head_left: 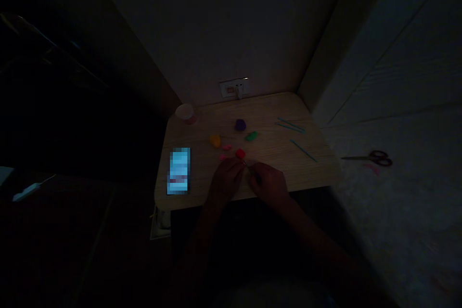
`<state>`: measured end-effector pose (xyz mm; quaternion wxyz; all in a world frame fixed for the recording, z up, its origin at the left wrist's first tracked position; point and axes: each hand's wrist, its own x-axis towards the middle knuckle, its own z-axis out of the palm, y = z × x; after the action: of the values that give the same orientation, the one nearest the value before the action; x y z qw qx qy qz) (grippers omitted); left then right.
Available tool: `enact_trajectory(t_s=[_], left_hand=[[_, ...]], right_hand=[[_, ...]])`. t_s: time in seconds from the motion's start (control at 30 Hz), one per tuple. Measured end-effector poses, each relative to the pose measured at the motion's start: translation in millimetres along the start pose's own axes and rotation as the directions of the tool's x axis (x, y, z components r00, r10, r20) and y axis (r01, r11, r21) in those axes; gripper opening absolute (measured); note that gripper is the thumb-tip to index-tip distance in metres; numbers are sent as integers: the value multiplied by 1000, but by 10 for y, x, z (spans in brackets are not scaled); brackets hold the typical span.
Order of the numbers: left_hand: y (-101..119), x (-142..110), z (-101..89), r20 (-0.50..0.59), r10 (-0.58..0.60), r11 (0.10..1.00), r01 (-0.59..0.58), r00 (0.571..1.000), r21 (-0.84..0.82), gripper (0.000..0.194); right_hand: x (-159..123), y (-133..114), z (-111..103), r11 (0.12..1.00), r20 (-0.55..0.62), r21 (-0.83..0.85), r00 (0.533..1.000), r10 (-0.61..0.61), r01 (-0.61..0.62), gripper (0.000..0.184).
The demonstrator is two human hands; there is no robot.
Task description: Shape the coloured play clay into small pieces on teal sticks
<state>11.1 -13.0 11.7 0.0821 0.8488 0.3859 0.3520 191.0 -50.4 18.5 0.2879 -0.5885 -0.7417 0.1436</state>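
Note:
In dim light, my right hand is closed around a thin stick-like tool, its tip pointing toward a small red lump that looks like modelling clay. My left hand lies beside it with fingers bent and pressed together near the red lump; what they pinch, if anything, is too dark to make out. Just beyond the hands are small pink pieces, an orange lump, a green lump and a purple lump.
A lit phone lies at the left of the small wooden table. A clear cup stands at the back left. Turquoise sticks lie at the right. Scissors rest on a pale surface beyond the right edge. A wall socket holds a plug.

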Motion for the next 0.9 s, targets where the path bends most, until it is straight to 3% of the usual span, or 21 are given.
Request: enact_trajectory(t_s=[0.4, 0.6, 0.9], left_hand=[[-7, 14, -26, 27, -14, 1000, 13, 1000, 6, 17], [-9, 17, -18, 20, -24, 1000, 24, 1000, -6, 14], [-7, 47, -67, 20, -92, 990, 94, 996, -107, 16]], right_hand=[[21, 43, -67, 996, 26, 88, 1000, -1, -2, 19], [34, 134, -128, 999, -112, -6, 993, 34, -35, 20], [194, 417, -310, 993, -26, -78, 996, -90, 88, 22]])
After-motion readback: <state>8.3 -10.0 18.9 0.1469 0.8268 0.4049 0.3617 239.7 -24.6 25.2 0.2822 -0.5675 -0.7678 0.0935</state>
